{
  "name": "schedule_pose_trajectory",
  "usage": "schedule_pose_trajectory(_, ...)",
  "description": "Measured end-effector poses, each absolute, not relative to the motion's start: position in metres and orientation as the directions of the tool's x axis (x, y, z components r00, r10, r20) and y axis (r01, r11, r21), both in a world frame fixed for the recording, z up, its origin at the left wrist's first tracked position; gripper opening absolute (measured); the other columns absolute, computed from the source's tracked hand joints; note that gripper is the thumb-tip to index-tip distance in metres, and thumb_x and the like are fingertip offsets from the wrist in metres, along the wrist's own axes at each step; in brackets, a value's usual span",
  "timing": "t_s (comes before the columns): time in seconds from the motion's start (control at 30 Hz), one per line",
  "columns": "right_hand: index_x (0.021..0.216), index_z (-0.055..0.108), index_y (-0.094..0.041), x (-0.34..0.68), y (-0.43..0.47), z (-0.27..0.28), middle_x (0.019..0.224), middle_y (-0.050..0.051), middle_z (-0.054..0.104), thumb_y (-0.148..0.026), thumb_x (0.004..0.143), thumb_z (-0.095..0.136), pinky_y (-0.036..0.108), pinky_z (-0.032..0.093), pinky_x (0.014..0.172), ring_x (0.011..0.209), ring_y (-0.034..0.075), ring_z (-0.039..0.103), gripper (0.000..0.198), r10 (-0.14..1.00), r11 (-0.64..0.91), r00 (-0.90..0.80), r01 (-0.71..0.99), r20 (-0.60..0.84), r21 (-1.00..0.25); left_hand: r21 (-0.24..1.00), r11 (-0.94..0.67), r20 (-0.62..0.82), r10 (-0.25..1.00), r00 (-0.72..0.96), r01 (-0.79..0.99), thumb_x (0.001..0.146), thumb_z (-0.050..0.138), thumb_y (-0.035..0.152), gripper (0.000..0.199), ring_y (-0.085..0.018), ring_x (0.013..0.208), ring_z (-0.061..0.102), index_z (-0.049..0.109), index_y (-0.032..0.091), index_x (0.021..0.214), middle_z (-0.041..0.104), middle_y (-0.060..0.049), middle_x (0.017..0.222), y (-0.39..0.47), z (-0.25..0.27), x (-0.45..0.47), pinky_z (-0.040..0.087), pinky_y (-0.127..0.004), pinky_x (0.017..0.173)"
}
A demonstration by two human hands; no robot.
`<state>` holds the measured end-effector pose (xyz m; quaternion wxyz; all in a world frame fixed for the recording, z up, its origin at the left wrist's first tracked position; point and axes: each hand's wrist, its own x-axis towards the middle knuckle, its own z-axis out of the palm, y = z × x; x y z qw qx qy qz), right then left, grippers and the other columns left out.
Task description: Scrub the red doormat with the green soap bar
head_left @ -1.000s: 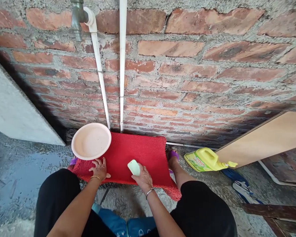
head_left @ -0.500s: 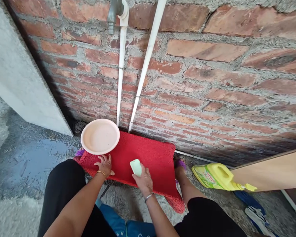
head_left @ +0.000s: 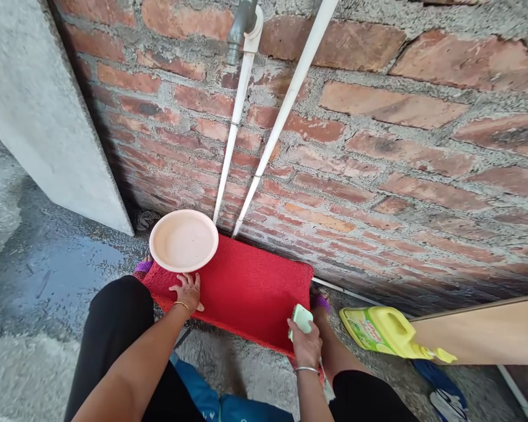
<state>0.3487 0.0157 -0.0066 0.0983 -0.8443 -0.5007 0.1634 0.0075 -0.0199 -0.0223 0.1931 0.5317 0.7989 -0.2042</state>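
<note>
Pinning the red mat (head_left: 242, 287) flat on the floor with my splayed left hand (head_left: 186, 290), I kept my right hand (head_left: 307, 347) clamped around the pale green sponge (head_left: 301, 319) at its near right corner.

I am crouched at an outdoor washing corner of a house, the kind of rough back yard spot where things get scrubbed on the ground. In front of me is an unplastered brick wall (head_left: 378, 146) with a metal tap (head_left: 240, 26) and white water pipes (head_left: 264, 152) running down it, and the bare concrete floor (head_left: 48, 275) is wet. A yellow detergent jug (head_left: 387, 331) lies by the wall.
</note>
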Motion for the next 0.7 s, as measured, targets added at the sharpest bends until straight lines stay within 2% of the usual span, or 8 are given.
schedule_pose_trajectory(0.1,0.137,0.047,-0.015,0.299,0.010,-0.006,0.114,0.016,0.062,-0.052,0.080,0.058,0.037,0.049,0.087,0.106,0.030,0.062,0.068,0.912,-0.407,0.338,0.821,-0.234,-0.401,-0.111,0.357,-0.530,0.768,-0.359,0.928,0.052,0.084,0.056,0.128,-0.057,0.137,0.025,0.020,0.022,0.157,0.028,-0.031,0.155,-0.020,-0.019,0.008,0.042,-0.074,0.085)
schedule_pose_trajectory(0.2,0.135,0.050,-0.025,0.222,0.001,-0.003,0.119,0.009,0.060,-0.041,0.078,0.062,0.033,0.048,0.089,0.106,0.025,0.062,0.060,0.961,-0.119,-0.017,0.876,-0.278,-0.468,-0.103,0.356,-0.523,0.775,-0.355,0.929,0.053,0.084,0.055,0.126,-0.057,0.137,0.025,0.021,0.022,0.156,0.029,-0.031,0.155,-0.021,-0.015,0.008,0.042,-0.075,0.086)
schedule_pose_trajectory(0.3,0.135,0.052,-0.029,0.167,-0.001,0.002,0.120,0.008,0.059,-0.034,0.077,0.065,0.033,0.045,0.093,0.109,0.025,0.060,0.060,0.920,0.118,-0.260,0.897,-0.292,-0.425,-0.110,0.360,-0.529,0.768,-0.362,0.926,0.053,0.085,0.054,0.126,-0.057,0.137,0.025,0.022,0.021,0.156,0.031,-0.030,0.154,-0.020,-0.009,0.009,0.042,-0.074,0.086)
schedule_pose_trajectory(0.37,0.136,0.053,-0.029,0.160,0.004,0.004,0.121,0.009,0.058,-0.033,0.077,0.066,0.034,0.044,0.096,0.111,0.026,0.059,0.060,0.904,0.171,-0.297,0.911,-0.308,-0.376,-0.119,0.364,-0.545,0.754,-0.367,0.924,0.052,0.086,0.053,0.127,-0.056,0.137,0.026,0.021,0.022,0.156,0.031,-0.030,0.154,-0.018,-0.006,0.009,0.043,-0.074,0.086)
schedule_pose_trajectory(0.47,0.136,0.052,-0.027,0.200,0.015,0.001,0.120,0.008,0.057,-0.036,0.078,0.063,0.034,0.045,0.094,0.109,0.026,0.060,0.059,0.934,0.037,-0.150,0.943,-0.324,-0.331,-0.127,0.365,-0.561,0.740,-0.371,0.922,0.053,0.086,0.052,0.127,-0.054,0.138,0.027,0.019,0.023,0.157,0.029,-0.030,0.155,-0.017,-0.004,0.010,0.044,-0.072,0.086)
schedule_pose_trajectory(0.57,0.135,0.051,-0.025,0.277,0.022,-0.006,0.114,0.008,0.058,-0.045,0.080,0.060,0.036,0.048,0.088,0.102,0.027,0.061,0.059,0.945,-0.248,0.148,0.906,-0.293,-0.342,-0.128,0.358,-0.546,0.753,-0.367,0.925,0.052,0.085,0.055,0.129,-0.054,0.137,0.028,0.018,0.024,0.157,0.030,-0.030,0.154,-0.018,-0.005,0.010,0.043,-0.074,0.084)
schedule_pose_trajectory(0.7,0.134,0.050,-0.017,0.353,0.022,-0.010,0.110,0.016,0.061,-0.058,0.078,0.056,0.043,0.050,0.083,0.097,0.033,0.062,0.069,0.802,-0.597,0.524,0.710,-0.286,-0.375,-0.117,0.351,-0.535,0.766,-0.357,0.929,0.051,0.084,0.058,0.128,-0.057,0.136,0.027,0.020,0.025,0.157,0.031,-0.030,0.154,-0.020,-0.007,0.009,0.042,-0.077,0.082)
